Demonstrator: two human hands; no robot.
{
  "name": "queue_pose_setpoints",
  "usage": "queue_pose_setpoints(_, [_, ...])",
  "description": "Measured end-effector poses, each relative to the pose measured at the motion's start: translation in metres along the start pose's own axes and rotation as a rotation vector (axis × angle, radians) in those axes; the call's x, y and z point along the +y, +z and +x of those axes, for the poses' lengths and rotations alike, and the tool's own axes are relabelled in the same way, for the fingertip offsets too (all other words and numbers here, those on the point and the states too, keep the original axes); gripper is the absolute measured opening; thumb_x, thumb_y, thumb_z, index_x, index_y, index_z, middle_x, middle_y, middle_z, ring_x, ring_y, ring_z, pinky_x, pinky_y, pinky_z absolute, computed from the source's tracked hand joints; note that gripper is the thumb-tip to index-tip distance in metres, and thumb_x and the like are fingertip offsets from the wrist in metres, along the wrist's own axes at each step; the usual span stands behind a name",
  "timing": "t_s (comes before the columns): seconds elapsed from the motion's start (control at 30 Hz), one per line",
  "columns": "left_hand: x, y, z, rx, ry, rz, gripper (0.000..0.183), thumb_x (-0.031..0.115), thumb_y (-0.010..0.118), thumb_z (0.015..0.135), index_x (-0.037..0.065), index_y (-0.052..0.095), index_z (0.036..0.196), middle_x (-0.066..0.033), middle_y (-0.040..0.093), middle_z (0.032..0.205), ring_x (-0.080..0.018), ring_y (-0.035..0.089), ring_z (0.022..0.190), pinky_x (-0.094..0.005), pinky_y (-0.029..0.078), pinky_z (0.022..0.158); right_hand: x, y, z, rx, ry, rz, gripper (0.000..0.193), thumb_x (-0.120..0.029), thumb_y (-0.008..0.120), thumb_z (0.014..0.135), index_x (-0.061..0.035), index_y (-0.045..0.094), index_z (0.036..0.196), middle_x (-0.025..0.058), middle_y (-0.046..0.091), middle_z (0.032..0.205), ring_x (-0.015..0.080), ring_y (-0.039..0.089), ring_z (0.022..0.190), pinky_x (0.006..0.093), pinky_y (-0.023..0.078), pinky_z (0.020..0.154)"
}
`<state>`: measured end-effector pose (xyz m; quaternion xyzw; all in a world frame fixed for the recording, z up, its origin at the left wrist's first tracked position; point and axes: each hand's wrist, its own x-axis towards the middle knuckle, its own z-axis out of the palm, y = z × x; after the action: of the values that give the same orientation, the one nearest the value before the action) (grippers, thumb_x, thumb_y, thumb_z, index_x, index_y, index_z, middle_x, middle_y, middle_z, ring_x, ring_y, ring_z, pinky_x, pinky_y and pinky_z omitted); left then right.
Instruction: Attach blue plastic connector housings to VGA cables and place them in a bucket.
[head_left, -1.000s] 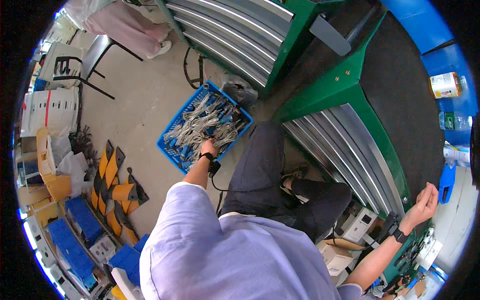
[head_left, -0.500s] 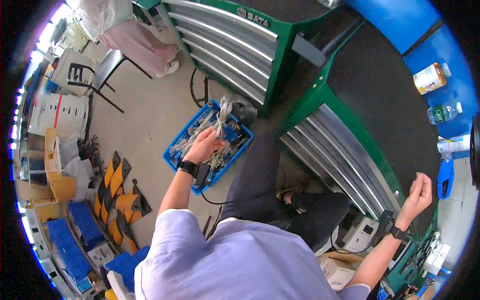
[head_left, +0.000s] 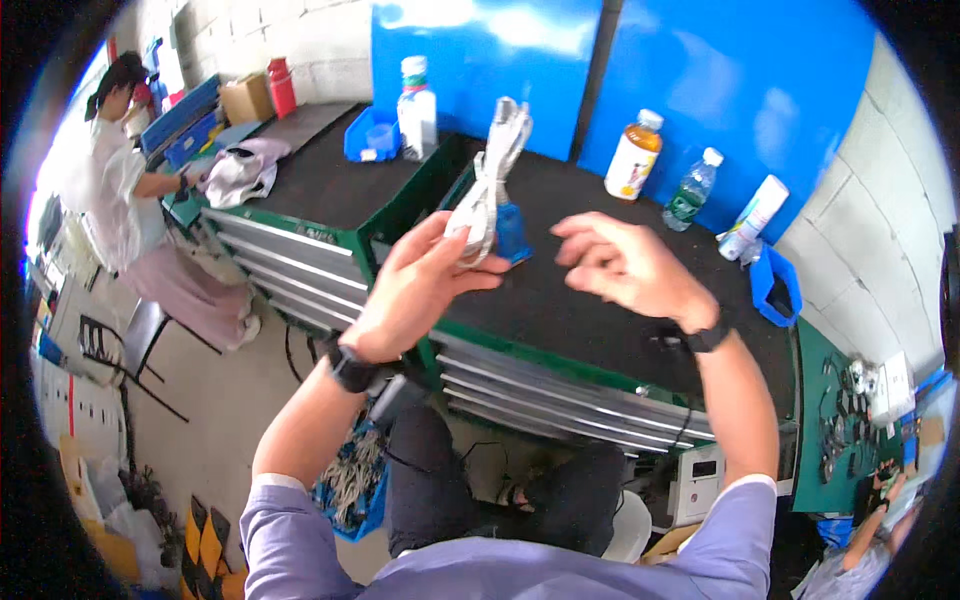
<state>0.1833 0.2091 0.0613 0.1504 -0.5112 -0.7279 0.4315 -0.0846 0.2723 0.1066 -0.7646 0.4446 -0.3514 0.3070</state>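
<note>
My left hand (head_left: 408, 285) is closed around a bundled pale grey cable (head_left: 489, 190), raised over the dark top of the green workbench (head_left: 600, 325). Blue parts (head_left: 512, 235), perhaps connectors, hang from the bundle; blur hides their exact shape. To the right, my right hand (head_left: 640, 265) is held in the air with its fingers apart and nothing in it. A gap separates it from the cable. Down by my left leg stands a blue basket (head_left: 375, 515) of similar cables, partly hidden by my arm.
Along the bench's back stand an orange drink bottle (head_left: 632, 160), a clear bottle (head_left: 692, 192), a white can (head_left: 752, 220) and a blue bin (head_left: 775, 285). Another cabinet (head_left: 300, 215) adjoins on the left, where a person (head_left: 130, 190) stands. A second person's arm (head_left: 868, 530) shows at lower right.
My left hand has lifted the cable bundle from over the basket up above the bench. My right hand has come in from the right toward it. The view has turned toward the bench.
</note>
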Motion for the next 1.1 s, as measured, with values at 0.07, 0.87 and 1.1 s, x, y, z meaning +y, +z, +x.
queue_pose_setpoints(0.07, [-0.021, 0.036, 0.038, -0.019, -0.022, -0.013, 0.031, 0.020, 0.047, 0.105, 0.002, 0.050, 0.130, -0.0110, 0.063, 0.119, -0.0250, 0.066, 0.101, -0.0386, 0.054, 0.091, 0.025, -0.002, 0.001, 0.061, 0.016, 0.010, 0.059, -0.018, 0.078, 0.086, -0.0014, 0.047, 0.133, 0.0100, 0.068, 0.095, 0.0102, 0.064, 0.075, 0.0304, 0.055, 0.066])
queue_pose_setpoints(0.87, [-0.118, 0.037, 0.197, -0.302, -0.118, -0.061, 0.040, 0.020, 0.061, 0.099, 0.002, 0.053, 0.134, -0.0057, 0.065, 0.114, -0.0167, 0.061, 0.108, -0.0384, 0.046, 0.100, 0.131, -0.050, -0.010, 0.153, 0.273, 0.347, 0.033, -0.012, 0.057, 0.097, -0.0027, 0.048, 0.127, 0.0108, 0.063, 0.109, 0.0141, 0.066, 0.077, 0.0225, 0.047, 0.049])
queue_pose_setpoints(1.1, [-0.119, 0.039, 0.194, -0.302, -0.079, -0.077, 0.037, 0.021, 0.060, 0.100, 0.003, 0.054, 0.132, -0.0039, 0.065, 0.111, -0.0154, 0.061, 0.107, -0.0385, 0.047, 0.099, 0.126, -0.051, -0.012, 0.167, 0.271, 0.342, 0.026, -0.014, 0.055, 0.097, -0.0015, 0.055, 0.120, 0.0095, 0.064, 0.104, 0.0164, 0.068, 0.077, 0.0237, 0.049, 0.051])
